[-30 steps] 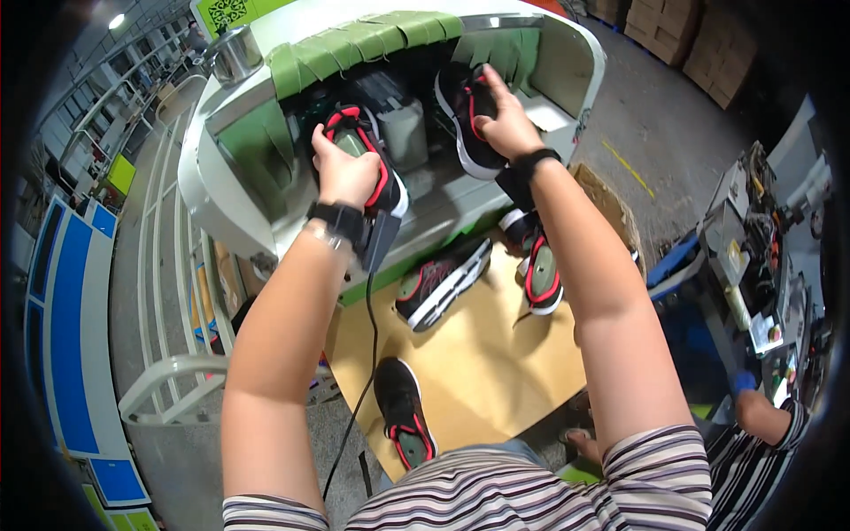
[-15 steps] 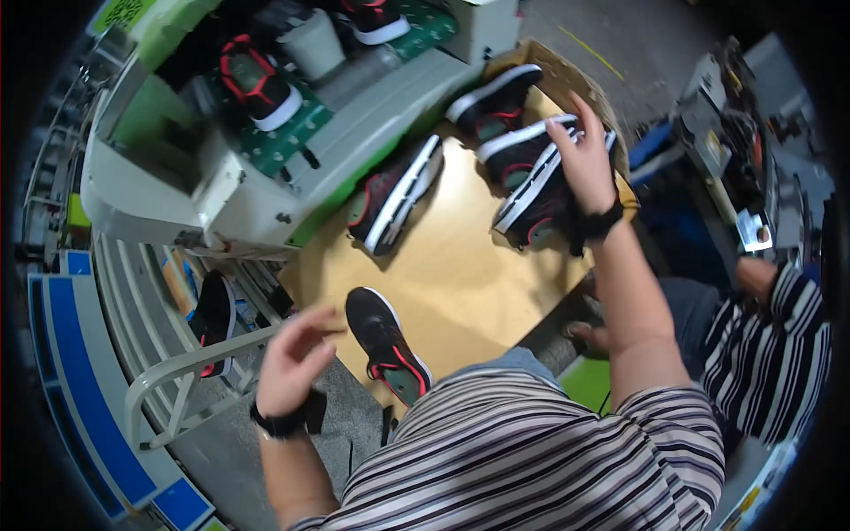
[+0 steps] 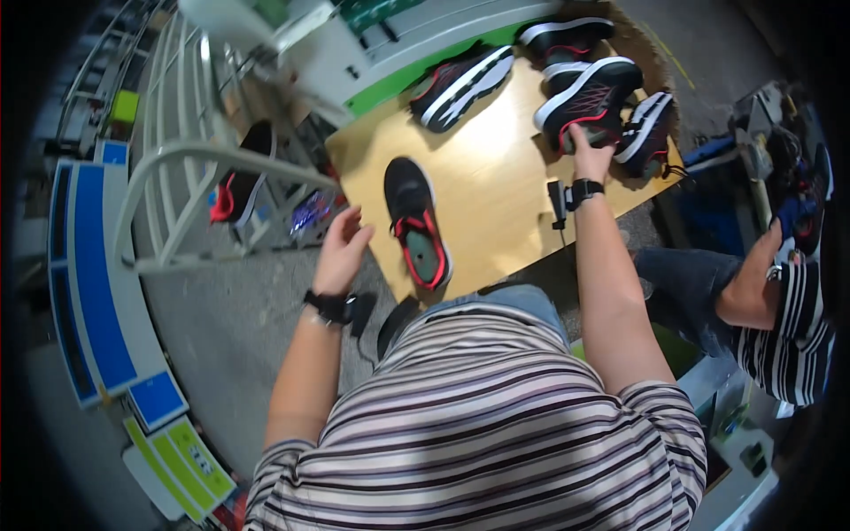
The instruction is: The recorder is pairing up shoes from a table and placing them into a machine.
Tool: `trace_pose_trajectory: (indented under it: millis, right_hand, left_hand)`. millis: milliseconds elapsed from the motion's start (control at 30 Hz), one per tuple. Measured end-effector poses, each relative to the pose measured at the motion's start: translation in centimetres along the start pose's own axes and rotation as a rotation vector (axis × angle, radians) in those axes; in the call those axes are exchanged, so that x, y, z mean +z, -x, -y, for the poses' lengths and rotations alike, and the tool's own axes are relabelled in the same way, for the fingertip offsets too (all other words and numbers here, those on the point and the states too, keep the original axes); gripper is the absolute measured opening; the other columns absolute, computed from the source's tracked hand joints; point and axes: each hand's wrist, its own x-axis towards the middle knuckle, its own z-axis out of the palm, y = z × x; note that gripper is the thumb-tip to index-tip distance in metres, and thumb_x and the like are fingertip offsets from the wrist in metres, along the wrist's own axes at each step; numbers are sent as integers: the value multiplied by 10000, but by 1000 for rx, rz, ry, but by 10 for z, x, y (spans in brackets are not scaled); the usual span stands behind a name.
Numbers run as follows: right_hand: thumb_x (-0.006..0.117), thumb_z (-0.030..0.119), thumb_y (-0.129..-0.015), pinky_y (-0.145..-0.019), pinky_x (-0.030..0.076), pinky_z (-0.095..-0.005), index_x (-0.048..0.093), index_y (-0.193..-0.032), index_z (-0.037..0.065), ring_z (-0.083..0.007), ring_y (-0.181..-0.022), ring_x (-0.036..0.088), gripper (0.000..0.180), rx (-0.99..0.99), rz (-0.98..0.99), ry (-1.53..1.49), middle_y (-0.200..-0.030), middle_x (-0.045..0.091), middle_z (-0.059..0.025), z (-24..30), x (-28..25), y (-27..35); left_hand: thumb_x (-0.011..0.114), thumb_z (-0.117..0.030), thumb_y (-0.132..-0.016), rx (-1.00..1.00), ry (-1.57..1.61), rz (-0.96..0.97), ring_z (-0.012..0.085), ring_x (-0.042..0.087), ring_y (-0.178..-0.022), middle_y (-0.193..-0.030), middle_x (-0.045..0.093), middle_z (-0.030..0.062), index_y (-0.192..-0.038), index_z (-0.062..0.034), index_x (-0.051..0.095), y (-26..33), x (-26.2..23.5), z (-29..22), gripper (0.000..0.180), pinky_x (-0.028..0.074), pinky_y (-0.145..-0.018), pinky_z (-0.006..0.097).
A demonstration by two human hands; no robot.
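A yellowish table (image 3: pixel 500 199) bears several shoes. A black-and-red shoe (image 3: pixel 595 93), over the pile (image 3: pixel 567 35) at far right, is grasped near its opening by the right hand (image 3: pixel 591 161). The left hand (image 3: pixel 342 257), fingers loosely curled around nothing, is left of the upright shoe (image 3: pixel 407 188).
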Motion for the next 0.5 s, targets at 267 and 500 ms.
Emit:
trace_pose_trajectory:
  millis: [267, 500]
  right_hand:
    - [742, 330, -781, -777, 522, -450, 551, -1129, 41, -395, -899, 669, 491, -84, 817, 650, -949, 667, -253, 111, -38, 159]
    - [740, 336, -835, -882, 489, -459, 485, -1279, 14, -424, -1021, 626, 604, -27, 1184, 453, -1042, 643, -295, 90, -34, 169]
  left_hand:
    - [871, -382, -691, 52, -242, -111, 394, 256, -1404, -1487, 206, 303, -1530, -28, 23, 14, 78, 83, 1244, 252, -1166, 426]
    - [785, -144, -770, -91, -198, -24, 292, 459, -1257, -1391, 422, 205, -1450, 45, 207, -9, 67, 51, 913, 340, -1100, 368]
